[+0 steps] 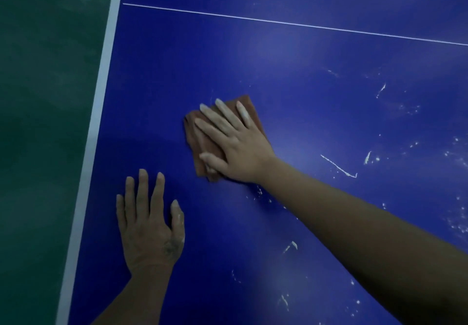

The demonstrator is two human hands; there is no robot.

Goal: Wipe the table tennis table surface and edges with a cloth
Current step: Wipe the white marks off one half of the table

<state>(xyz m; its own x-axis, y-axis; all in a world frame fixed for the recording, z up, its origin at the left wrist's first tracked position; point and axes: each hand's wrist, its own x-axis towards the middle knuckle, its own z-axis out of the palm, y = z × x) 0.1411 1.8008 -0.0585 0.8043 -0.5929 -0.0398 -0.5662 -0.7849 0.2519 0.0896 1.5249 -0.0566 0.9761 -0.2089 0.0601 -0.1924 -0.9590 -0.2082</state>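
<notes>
A blue table tennis table (291,76) fills most of the view, with a white border stripe (97,122) along its left edge. A folded brown cloth (196,144) lies on the surface near the middle. My right hand (233,144) presses flat on the cloth, fingers spread, the thumb curled over its near edge. My left hand (149,225) rests flat on the bare table nearer to me and to the left, fingers apart, holding nothing. White smears (339,166) mark the surface to the right of the cloth.
A thin white centre line (291,23) crosses the table beyond the cloth. Dark green floor (43,122) lies past the left edge. More white flecks (458,223) are scattered at the far right and near my right forearm.
</notes>
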